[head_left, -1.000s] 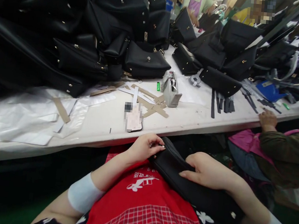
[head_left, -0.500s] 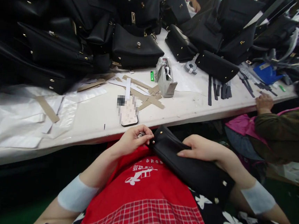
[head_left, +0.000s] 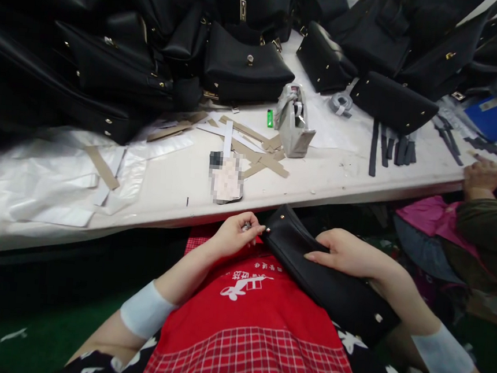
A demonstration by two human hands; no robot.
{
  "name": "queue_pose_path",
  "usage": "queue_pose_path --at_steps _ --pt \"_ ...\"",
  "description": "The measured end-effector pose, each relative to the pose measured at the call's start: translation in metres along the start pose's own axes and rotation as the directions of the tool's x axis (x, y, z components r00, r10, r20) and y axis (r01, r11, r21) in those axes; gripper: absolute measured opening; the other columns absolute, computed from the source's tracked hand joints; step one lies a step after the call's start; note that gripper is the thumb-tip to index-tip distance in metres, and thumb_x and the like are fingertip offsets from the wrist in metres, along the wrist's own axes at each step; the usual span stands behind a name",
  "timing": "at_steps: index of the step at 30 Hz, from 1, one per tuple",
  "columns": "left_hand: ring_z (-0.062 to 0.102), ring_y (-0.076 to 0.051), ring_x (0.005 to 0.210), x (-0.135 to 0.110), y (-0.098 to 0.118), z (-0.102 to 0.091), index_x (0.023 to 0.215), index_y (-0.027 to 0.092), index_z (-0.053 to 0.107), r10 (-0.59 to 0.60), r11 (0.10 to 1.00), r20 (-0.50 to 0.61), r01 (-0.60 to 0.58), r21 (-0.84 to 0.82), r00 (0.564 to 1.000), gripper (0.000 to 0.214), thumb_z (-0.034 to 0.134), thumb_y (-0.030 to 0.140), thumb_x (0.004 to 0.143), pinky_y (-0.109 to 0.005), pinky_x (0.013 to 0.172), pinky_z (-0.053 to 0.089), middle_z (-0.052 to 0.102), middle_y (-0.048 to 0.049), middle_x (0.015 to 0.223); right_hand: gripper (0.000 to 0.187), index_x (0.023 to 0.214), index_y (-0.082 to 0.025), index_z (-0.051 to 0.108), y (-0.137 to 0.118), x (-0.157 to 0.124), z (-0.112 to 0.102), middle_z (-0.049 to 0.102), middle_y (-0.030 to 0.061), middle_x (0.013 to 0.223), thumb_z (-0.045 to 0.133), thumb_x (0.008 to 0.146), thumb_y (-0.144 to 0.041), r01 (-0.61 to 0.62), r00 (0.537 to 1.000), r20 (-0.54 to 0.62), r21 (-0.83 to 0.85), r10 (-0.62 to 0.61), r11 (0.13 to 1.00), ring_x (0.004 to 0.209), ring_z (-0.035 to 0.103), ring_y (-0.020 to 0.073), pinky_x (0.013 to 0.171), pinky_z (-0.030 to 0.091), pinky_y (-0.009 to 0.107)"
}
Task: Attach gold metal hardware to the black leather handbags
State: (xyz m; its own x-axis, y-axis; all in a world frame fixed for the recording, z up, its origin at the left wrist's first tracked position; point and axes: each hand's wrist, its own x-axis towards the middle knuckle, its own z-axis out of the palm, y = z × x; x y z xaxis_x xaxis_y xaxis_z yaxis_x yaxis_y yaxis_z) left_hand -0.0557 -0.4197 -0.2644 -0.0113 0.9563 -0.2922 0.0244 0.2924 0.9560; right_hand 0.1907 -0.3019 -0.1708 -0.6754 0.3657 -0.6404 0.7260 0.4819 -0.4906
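A black handbag (head_left: 331,278) lies slanted over my lap, its base with small metal feet at the corners turned up. My right hand (head_left: 342,251) is closed on its side, thumb on top and the other fingers hidden underneath. At the bag's upper left corner, my left hand (head_left: 239,232) is closed, with small shiny metal studs (head_left: 245,227) showing in its curled fingers. Its thumb and fingertip pinch close to a metal foot (head_left: 268,230) on that corner; whether they touch it I cannot tell.
On the white table (head_left: 165,188) lie a phone (head_left: 227,179), cardboard strips (head_left: 272,162), a tape dispenser (head_left: 296,127), a grey tape roll (head_left: 340,104) and black strips (head_left: 374,148). Black handbags (head_left: 248,67) crowd the back. Another person's hand (head_left: 482,175) rests on the table edge at right.
The view has shifted, so the table and my hands appear further right. Both hands keep nearly the same place on the handbag.
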Motion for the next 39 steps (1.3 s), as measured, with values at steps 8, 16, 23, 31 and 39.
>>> queue_pose_path --at_steps 8,16,23,31,39 --pt "0.055 -0.008 0.055 0.007 -0.005 0.002 0.084 0.014 0.061 0.010 1.000 -0.047 -0.010 -0.003 0.999 0.022 0.069 0.032 0.075 -0.021 0.055 0.044 0.062 0.0015 0.065 0.045 0.064 -0.015 0.057 -0.001 -0.002 0.000 0.057 0.0013 0.061 0.051 0.086 -0.054 -0.014 1.000 -0.013 -0.029 0.014 0.999 0.056 0.052 0.0146 0.050 0.032 0.024" --pt "0.059 -0.013 0.069 0.008 -0.008 0.010 0.094 0.017 0.074 0.147 0.972 -0.060 -0.133 0.195 0.987 0.022 0.070 0.027 0.076 -0.025 0.068 0.047 0.070 -0.0029 0.080 0.045 0.064 -0.015 0.058 0.004 0.000 0.003 0.058 0.0024 0.064 0.052 0.086 -0.054 0.019 1.000 -0.015 -0.058 -0.020 0.998 0.057 0.051 0.0144 0.053 0.034 0.024" --pt "0.057 -0.012 0.064 0.010 -0.003 0.018 0.076 0.017 0.073 0.160 0.949 -0.124 -0.118 0.291 0.979 0.010 0.070 0.026 0.075 -0.024 0.063 0.043 0.067 -0.0011 0.071 0.043 0.066 -0.015 0.058 0.002 -0.002 0.004 0.058 0.0022 0.066 0.052 0.087 -0.052 0.061 0.998 -0.005 -0.041 -0.061 0.997 0.059 0.051 0.0140 0.057 0.036 0.024" --pt "0.054 -0.010 0.060 0.008 0.009 0.004 0.072 0.014 0.067 0.091 0.987 -0.017 -0.088 0.136 0.996 0.017 0.070 0.031 0.076 -0.023 0.060 0.043 0.063 0.0004 0.064 0.047 0.071 -0.013 0.064 0.013 0.002 -0.002 0.061 0.0022 0.066 0.053 0.084 -0.056 -0.007 1.000 0.025 0.150 0.003 0.989 0.058 0.053 0.0147 0.052 0.037 0.023" --pt "0.060 -0.009 0.061 0.013 0.056 0.013 0.078 0.014 0.057 0.033 0.982 0.157 -0.003 -0.188 0.987 0.026 0.075 0.032 0.073 -0.021 0.062 0.050 0.067 -0.0016 0.074 0.045 0.077 -0.010 0.070 0.038 0.025 -0.015 0.063 0.0028 0.067 0.064 0.072 -0.054 -0.096 0.991 0.114 0.306 0.063 0.947 0.062 0.055 0.0151 0.057 0.041 0.023"
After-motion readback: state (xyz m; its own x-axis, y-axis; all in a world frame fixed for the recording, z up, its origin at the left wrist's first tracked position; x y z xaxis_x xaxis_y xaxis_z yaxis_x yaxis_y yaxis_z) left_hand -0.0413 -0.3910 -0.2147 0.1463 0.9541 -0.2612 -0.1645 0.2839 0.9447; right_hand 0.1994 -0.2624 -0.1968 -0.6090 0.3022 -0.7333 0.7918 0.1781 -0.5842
